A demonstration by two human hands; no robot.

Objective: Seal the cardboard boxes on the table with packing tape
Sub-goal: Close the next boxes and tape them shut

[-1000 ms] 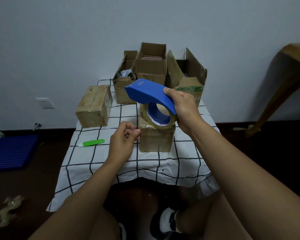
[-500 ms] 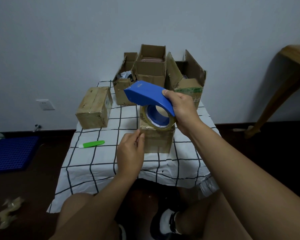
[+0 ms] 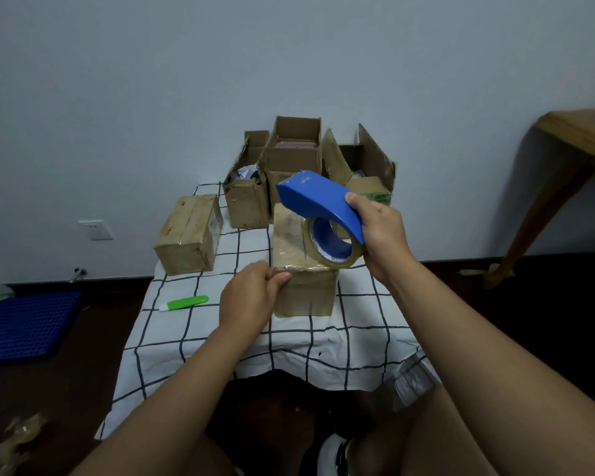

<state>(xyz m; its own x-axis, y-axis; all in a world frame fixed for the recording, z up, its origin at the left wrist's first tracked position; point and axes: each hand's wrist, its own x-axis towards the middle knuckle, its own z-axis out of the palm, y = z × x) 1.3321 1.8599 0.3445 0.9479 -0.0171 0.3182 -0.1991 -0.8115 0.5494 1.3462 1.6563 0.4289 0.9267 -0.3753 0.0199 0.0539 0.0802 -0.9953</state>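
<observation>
Tape dispenser (image 3: 318, 201), blue, with a roll of clear packing tape (image 3: 334, 247), is held in the right hand (image 3: 380, 235), fingers wrapped over its curved handle. It sits above the near right corner of the closed cardboard box (image 3: 303, 259) at the middle of the checked tablecloth (image 3: 241, 338). The left hand (image 3: 251, 293) clasps the box's near left top corner, thumb lying along the front edge.

Handling, as judged: the box is small, stiff-sided and probably light, so it may slide on the cloth under the pull of the tape; bracing at that corner is sound. Its top is glossy and looks already taped. The tape itself is thin, sticky and apt to fold on itself.

Not determinable: whether a tape end is already stuck to the box, and the dispenser's cutting edge. Three open boxes (image 3: 294, 156) stand at the far end, contents mostly hidden. A further closed box (image 3: 188, 235) lies to the left, a green pen-like item (image 3: 186, 303) near it.
</observation>
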